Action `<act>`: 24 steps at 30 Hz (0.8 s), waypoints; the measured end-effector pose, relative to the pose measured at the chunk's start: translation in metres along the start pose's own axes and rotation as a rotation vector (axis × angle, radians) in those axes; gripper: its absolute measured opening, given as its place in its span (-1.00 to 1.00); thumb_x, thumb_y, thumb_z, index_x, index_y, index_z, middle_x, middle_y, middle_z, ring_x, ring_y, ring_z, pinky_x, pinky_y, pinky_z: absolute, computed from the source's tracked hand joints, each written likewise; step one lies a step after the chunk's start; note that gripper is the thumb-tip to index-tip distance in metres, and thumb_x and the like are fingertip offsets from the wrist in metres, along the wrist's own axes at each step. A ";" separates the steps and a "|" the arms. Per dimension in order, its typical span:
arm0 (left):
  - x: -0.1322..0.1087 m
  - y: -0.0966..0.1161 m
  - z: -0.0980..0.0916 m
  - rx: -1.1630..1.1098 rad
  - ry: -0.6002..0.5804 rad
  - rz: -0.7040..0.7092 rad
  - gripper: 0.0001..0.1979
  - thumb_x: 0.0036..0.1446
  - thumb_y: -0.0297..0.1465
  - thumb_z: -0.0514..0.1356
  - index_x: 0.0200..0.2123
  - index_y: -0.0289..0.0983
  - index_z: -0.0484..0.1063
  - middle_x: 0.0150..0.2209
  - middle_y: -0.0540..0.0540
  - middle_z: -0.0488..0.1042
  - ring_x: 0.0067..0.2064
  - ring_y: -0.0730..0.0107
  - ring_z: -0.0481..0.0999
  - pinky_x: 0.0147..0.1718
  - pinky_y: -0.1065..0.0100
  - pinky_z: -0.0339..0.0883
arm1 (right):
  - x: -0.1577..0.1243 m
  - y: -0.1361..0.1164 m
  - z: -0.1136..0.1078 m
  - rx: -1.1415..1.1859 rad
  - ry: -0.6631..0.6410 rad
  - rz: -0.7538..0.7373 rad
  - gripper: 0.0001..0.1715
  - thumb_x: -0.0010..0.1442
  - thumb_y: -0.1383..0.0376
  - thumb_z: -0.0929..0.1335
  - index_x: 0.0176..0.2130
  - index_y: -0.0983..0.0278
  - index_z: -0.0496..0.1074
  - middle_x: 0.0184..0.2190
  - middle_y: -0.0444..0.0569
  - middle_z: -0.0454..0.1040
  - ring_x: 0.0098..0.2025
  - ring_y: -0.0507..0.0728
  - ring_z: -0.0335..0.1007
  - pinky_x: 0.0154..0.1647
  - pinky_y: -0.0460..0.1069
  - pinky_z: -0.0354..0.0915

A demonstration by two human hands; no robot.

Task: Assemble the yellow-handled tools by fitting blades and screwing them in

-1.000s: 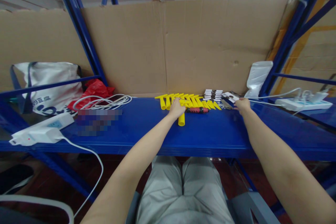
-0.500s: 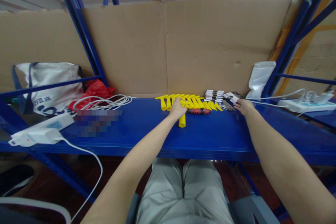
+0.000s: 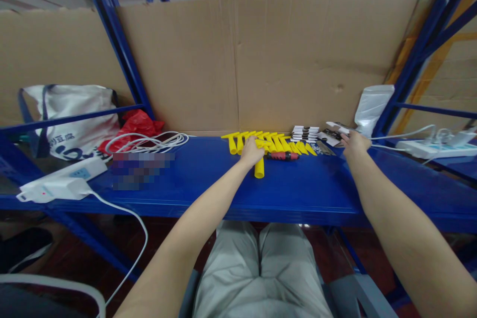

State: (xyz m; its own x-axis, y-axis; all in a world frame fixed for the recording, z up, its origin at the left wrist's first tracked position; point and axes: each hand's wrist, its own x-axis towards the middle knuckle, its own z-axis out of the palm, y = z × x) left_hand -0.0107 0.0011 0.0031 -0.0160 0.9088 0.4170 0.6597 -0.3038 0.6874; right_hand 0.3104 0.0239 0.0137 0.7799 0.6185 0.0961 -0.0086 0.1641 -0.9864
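My left hand [image 3: 252, 151] is closed on a yellow T-shaped plastic piece [image 3: 259, 168], its round tube pointing toward me. Between the fingers of my right hand [image 3: 356, 144] is a small black-and-white packet [image 3: 338, 126], raised just above another such packet [image 3: 329, 137]. A stack of similar packets [image 3: 304, 134] lies left of these. More yellow T-shaped pieces [image 3: 233, 144] stand in a row behind my left hand, with small yellow wedge-like pieces [image 3: 301, 148] at the row's right end. In front of them is a red-and-black screwdriver [image 3: 283, 156].
Small metal parts [image 3: 325, 148] lie by the packets on the blue shelf [image 3: 298, 189]. A white plastic bag [image 3: 372, 109] and a power strip [image 3: 436, 149] are at the right. Coiled white cable [image 3: 160, 141], a red bag [image 3: 139, 126] and another power strip [image 3: 63, 179] sit left. Cardboard [image 3: 179, 69] stands behind.
My right hand has moved slightly up and right, lifting a black-and-white packet off the other. My left hand stays on the yellow T-shaped piece.
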 end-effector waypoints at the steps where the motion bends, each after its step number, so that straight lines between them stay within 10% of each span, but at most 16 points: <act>1: 0.001 0.000 0.000 -0.005 0.007 0.000 -0.49 -0.04 -0.56 0.17 0.05 -0.33 0.34 0.11 -0.26 0.39 0.19 0.15 0.34 0.19 0.27 0.15 | -0.003 -0.003 0.000 0.073 0.053 0.025 -0.87 0.22 0.45 0.18 -0.25 0.25 0.23 -0.13 0.03 0.43 -0.09 -0.01 0.46 -0.28 -0.19 0.39; 9: 0.003 -0.002 -0.001 -0.039 0.039 -0.042 -0.49 -0.08 -0.59 0.17 0.02 -0.28 0.37 0.07 -0.19 0.44 0.17 0.18 0.37 0.17 0.28 0.18 | -0.029 -0.020 0.003 0.342 0.209 0.090 -0.74 0.12 0.50 0.32 -0.41 0.21 0.16 -0.41 -0.12 0.39 -0.14 0.03 0.46 -0.19 -0.16 0.42; 15: 0.003 -0.002 -0.002 -0.037 0.022 -0.034 -0.51 -0.05 -0.59 0.17 0.02 -0.32 0.37 0.08 -0.24 0.42 0.17 0.15 0.37 0.17 0.28 0.18 | -0.036 -0.026 0.014 0.449 0.080 0.107 -0.65 0.04 0.59 0.32 -0.44 0.22 0.10 -0.53 -0.23 0.30 -0.36 -0.06 0.43 -0.29 -0.17 0.45; 24: 0.003 -0.002 -0.001 -0.074 0.035 -0.044 -0.50 -0.04 -0.57 0.17 0.04 -0.34 0.37 0.09 -0.25 0.42 0.08 0.17 0.44 0.10 0.27 0.26 | -0.081 -0.026 0.023 0.190 -0.697 0.055 -0.72 -0.05 0.58 0.41 -0.45 0.27 0.28 -0.47 -0.12 0.46 -0.39 -0.03 0.44 -0.21 -0.11 0.44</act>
State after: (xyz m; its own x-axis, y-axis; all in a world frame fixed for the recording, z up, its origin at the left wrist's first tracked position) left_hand -0.0129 0.0041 0.0037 -0.0708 0.9114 0.4053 0.6005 -0.2855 0.7469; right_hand 0.2325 -0.0127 0.0349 0.1951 0.9656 0.1722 -0.1948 0.2102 -0.9580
